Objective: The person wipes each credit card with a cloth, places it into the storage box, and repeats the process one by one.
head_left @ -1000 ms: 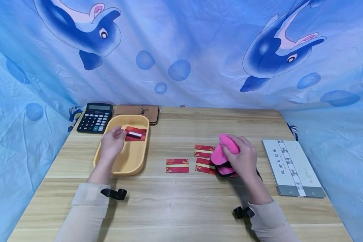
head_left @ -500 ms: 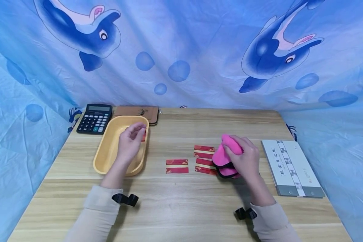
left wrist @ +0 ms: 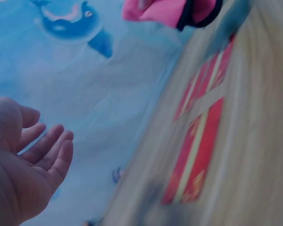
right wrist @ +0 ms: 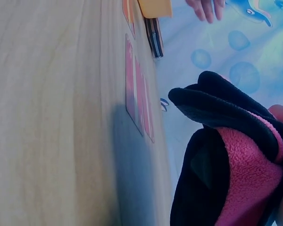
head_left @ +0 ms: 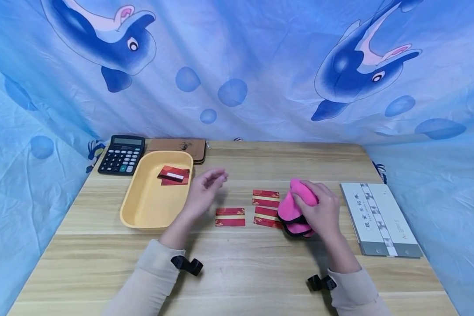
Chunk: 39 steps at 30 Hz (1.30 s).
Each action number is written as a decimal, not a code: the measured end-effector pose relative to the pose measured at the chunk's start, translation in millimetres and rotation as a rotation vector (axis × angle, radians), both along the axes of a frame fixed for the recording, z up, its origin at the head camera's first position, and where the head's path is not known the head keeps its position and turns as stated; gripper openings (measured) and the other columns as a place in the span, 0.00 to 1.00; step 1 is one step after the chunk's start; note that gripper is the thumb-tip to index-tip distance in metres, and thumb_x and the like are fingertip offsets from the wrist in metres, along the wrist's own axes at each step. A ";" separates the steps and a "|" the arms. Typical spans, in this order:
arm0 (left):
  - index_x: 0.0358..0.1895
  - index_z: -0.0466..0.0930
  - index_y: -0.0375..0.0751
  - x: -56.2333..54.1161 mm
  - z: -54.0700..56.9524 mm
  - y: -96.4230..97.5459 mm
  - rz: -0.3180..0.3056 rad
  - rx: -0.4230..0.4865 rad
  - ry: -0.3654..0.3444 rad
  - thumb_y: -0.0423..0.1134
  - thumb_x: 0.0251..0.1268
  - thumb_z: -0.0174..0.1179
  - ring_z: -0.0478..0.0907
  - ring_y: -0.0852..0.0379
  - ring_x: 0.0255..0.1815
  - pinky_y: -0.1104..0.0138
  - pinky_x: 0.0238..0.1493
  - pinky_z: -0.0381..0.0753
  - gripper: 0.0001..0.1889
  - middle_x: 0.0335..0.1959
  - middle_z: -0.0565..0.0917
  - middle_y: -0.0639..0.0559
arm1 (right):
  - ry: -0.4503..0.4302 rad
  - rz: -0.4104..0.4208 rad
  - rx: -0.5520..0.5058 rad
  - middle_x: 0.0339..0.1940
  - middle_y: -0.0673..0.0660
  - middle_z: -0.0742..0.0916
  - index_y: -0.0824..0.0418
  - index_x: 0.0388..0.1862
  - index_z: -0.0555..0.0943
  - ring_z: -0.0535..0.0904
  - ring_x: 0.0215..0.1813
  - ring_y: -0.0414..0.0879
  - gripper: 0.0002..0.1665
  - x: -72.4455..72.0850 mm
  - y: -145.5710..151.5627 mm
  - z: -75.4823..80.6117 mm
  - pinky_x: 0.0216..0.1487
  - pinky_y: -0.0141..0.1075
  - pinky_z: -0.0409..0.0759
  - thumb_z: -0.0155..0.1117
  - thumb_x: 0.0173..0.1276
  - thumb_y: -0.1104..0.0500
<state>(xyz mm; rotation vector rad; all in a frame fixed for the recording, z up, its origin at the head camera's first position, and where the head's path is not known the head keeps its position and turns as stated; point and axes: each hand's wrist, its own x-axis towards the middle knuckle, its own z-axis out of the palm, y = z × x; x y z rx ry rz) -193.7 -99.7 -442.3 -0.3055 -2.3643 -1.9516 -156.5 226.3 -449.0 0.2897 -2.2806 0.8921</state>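
My left hand point(head_left: 202, 192) hovers just right of the yellow tray point(head_left: 142, 217), its fingers loosely bent and holding nothing, as the left wrist view also shows. Inside the tray, red cards point(head_left: 176, 175) lie overlapping, one dark with a white strip. My right hand point(head_left: 321, 208) grips a bunched pink cloth point(head_left: 290, 208) with black edging, held above the table in the right wrist view point(right wrist: 252, 174). Red cards with a pale band lie on the table: one on the left point(head_left: 230, 217), one at the upper right point(head_left: 266, 198), and one below that point(head_left: 266, 217), partly hidden by the cloth.
A black calculator point(head_left: 121, 154) stands left of the tray, and a brown wallet-like case point(head_left: 197, 149) lies behind it. To the right is a white and grey notebook point(head_left: 381, 219) with Chinese lettering. A blue dolphin-print curtain point(head_left: 260, 66) rises behind the wooden table point(head_left: 237, 272).
My left hand has moved right, out over the tray and past its rim, uncovering the cards in it. The right hand with the pink cloth has shifted slightly right and down.
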 end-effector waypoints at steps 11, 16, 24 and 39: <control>0.62 0.77 0.30 -6.7 -31.7 38.6 -0.115 -0.012 -0.085 0.33 0.73 0.60 0.82 0.41 0.53 0.58 0.56 0.84 0.18 0.56 0.83 0.35 | 0.006 0.011 -0.008 0.37 0.61 0.90 0.63 0.50 0.89 0.85 0.35 0.52 0.25 2.3 4.1 -6.0 0.31 0.31 0.75 0.84 0.51 0.61; 0.61 0.78 0.31 -14.1 -46.1 49.5 -0.092 -0.065 -0.102 0.32 0.71 0.62 0.82 0.47 0.54 0.59 0.59 0.82 0.18 0.56 0.83 0.38 | 0.010 0.006 -0.010 0.37 0.61 0.90 0.62 0.49 0.89 0.85 0.35 0.52 0.25 0.9 5.5 -5.9 0.31 0.30 0.76 0.84 0.51 0.61; 0.62 0.81 0.39 -21.0 -57.3 66.3 -0.090 -0.190 -0.099 0.36 0.68 0.67 0.76 0.49 0.64 0.55 0.66 0.76 0.20 0.60 0.82 0.48 | -0.002 0.017 -0.016 0.38 0.60 0.90 0.62 0.50 0.89 0.85 0.36 0.52 0.25 0.8 5.6 -5.6 0.33 0.25 0.74 0.84 0.51 0.61; 0.68 0.77 0.45 -32.5 -70.1 80.5 -0.249 -0.361 -0.096 0.40 0.58 0.76 0.69 0.52 0.71 0.58 0.74 0.66 0.33 0.65 0.79 0.52 | -0.027 0.007 -0.013 0.39 0.60 0.90 0.61 0.51 0.88 0.85 0.37 0.51 0.26 0.5 6.2 -4.6 0.35 0.23 0.73 0.84 0.51 0.60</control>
